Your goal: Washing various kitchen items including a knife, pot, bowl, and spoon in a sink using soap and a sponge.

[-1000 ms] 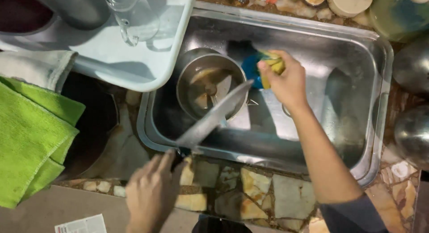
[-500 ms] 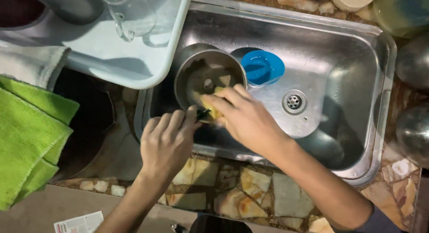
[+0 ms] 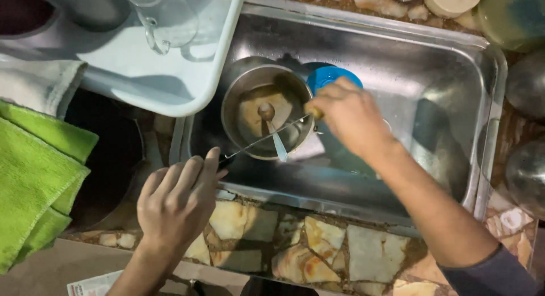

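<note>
Now knife (image 3: 261,141) edge-up, tip pointing up-right

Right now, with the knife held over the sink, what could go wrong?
The right hand rubs a sponge along the knife blade, so a slip could cut fingers. The left hand grips only the handle end, probably wet, and might lose it. The blade hangs over the steel pot and could knock its spoon.

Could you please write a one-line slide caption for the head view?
Left hand holds a knife over a steel sink while right hand scrubs its blade.
</note>
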